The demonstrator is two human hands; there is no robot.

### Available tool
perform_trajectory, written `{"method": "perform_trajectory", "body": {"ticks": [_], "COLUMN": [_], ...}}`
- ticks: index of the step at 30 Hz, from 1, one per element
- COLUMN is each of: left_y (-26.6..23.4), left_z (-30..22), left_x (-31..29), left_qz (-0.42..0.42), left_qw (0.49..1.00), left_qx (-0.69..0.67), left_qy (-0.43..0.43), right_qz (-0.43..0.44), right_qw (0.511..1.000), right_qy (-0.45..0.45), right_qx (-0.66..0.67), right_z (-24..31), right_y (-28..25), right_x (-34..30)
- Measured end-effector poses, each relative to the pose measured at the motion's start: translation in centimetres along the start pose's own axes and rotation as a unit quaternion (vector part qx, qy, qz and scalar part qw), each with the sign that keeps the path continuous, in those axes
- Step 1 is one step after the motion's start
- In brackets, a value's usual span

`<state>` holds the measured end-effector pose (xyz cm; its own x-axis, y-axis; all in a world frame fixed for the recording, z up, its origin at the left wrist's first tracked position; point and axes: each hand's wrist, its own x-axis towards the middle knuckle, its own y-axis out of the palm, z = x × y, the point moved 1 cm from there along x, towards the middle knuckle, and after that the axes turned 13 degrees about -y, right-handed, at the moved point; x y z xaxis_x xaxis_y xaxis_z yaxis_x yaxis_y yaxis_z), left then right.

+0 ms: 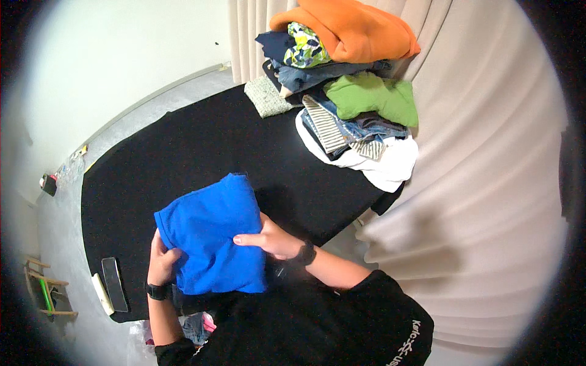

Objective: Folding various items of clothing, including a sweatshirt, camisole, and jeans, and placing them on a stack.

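A folded blue garment is held up between my two hands, in front of my body and above the black-covered table. My left hand grips its left edge, the thumb lying over the front. On the other side, my right hand clasps the right edge with its thumb pressed on the cloth. The fingers behind the garment are hidden. Its kind cannot be told while it is folded.
Folded clothes are piled at the table's far right: an orange garment, a green one and a white one. A phone lies at the near left edge. Beige curtains hang on the right.
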<state>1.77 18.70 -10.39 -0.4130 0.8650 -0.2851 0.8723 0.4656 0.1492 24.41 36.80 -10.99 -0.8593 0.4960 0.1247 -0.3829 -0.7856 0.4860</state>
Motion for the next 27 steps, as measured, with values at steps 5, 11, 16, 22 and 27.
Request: {"method": "perform_trajectory", "body": {"ticks": [5,11,16,22,27], "left_y": [2.0,1.7,0.8,-0.1,-0.3], "left_z": [0.1,-0.3,0.8,1.8,1.4], "left_x": [1.0,1.0,1.3,1.5,1.3], "left_qz": [0.017,-0.011,-0.086,-0.066,-0.080], "left_qw": [0.999,1.000,0.994,0.994,0.992], "left_qx": [0.025,-0.012,-0.053,-0.077,-0.067], "left_qy": [0.043,0.019,-0.042,-0.044,-0.065], "right_qz": [0.066,0.020,-0.101,-0.424,-0.442], "right_qw": [0.983,0.845,0.833,0.788,0.748], "right_qy": [-0.077,-0.359,-0.487,-0.324,-0.337], "right_qx": [-0.156,-0.395,-0.241,-0.308,-0.364], "right_z": [4.8,21.5,39.0,45.3,44.8], "right_y": [0.7,-0.6,-6.6,-23.1,-28.3], "right_x": [0.5,6.1,14.4,19.0,17.9]}}
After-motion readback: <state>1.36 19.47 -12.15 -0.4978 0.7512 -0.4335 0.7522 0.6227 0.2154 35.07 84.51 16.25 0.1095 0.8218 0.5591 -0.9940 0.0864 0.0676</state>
